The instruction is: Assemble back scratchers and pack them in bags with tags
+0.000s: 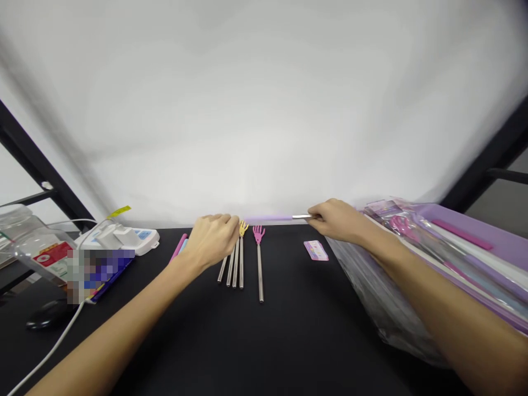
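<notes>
A thin back scratcher is held level between my two hands, with a purple handle tube (pixel 270 218) toward the left and a metal rod (pixel 302 216) toward the right. My left hand (pixel 216 239) is closed around the purple end, and my right hand (pixel 333 220) grips the metal end. Both ends are hidden in the fists. Below, a pink-headed back scratcher (pixel 259 264) lies on the black table (pixel 264 346). Beside it are several metal rods, one with a yellow hand-shaped head (pixel 243 227). Pink and blue tubes (pixel 179 246) show partly behind my left wrist.
At right, a purple bin (pixel 466 220) holds plastic-wrapped back scratchers, with clear plastic bagging (pixel 371 300) hanging beside it. A small printed card (pixel 316 250) lies near my right hand. At left are a power strip (pixel 142 239), a clear jar (pixel 33 236) and a black mouse (pixel 49 314).
</notes>
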`<state>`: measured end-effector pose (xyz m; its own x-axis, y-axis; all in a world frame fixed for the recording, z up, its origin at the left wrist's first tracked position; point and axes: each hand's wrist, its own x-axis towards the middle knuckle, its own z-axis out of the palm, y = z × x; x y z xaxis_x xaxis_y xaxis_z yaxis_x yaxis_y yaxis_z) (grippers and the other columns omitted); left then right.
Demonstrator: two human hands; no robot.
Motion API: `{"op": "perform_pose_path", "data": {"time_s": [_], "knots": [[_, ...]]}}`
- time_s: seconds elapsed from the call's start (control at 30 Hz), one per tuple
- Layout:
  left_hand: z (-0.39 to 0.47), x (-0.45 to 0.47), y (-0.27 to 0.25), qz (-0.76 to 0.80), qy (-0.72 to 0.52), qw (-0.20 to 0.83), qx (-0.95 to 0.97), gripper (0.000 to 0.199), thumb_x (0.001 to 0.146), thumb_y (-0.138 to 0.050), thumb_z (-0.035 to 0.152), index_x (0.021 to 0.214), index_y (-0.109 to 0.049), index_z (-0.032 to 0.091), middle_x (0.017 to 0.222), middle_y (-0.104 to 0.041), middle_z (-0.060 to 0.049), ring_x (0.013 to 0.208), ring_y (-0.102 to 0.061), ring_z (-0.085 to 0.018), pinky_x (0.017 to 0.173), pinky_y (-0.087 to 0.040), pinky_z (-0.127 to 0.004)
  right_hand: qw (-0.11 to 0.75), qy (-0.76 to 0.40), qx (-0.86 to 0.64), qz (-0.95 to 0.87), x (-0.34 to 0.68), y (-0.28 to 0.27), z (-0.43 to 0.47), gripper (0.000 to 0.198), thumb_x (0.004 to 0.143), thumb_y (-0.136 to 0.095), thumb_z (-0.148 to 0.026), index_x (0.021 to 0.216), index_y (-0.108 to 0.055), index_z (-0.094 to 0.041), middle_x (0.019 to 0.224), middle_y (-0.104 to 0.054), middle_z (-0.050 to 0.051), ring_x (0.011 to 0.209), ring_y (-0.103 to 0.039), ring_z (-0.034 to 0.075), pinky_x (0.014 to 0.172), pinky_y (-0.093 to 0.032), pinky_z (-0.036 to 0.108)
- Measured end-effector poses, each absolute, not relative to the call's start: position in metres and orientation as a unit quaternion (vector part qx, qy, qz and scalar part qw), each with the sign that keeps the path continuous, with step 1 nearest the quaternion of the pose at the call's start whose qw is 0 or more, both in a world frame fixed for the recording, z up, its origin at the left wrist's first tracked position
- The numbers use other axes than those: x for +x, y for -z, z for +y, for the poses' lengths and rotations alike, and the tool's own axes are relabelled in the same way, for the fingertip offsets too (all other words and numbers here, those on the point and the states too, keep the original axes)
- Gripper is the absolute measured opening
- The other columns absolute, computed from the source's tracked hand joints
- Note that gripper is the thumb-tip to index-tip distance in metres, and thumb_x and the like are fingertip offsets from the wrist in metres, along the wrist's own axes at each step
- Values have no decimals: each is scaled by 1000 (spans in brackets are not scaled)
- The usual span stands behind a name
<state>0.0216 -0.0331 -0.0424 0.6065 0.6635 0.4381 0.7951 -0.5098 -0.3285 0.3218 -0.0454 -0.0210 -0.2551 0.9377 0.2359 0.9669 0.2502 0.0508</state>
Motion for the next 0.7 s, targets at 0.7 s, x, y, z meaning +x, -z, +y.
{"op": "perform_pose_path", "data": {"time_s": [0.7], "knots": [[-25, 24, 48, -376, 52, 291, -878, 34, 104, -26, 41, 108, -53, 21, 80, -65, -3, 62, -64, -20, 47, -25, -29, 166, 5, -538, -827, 311, 31, -43, 35, 80, -50, -27, 51, -32, -21, 47, -30, -6, 50, -26, 11, 54, -20, 29]]}}
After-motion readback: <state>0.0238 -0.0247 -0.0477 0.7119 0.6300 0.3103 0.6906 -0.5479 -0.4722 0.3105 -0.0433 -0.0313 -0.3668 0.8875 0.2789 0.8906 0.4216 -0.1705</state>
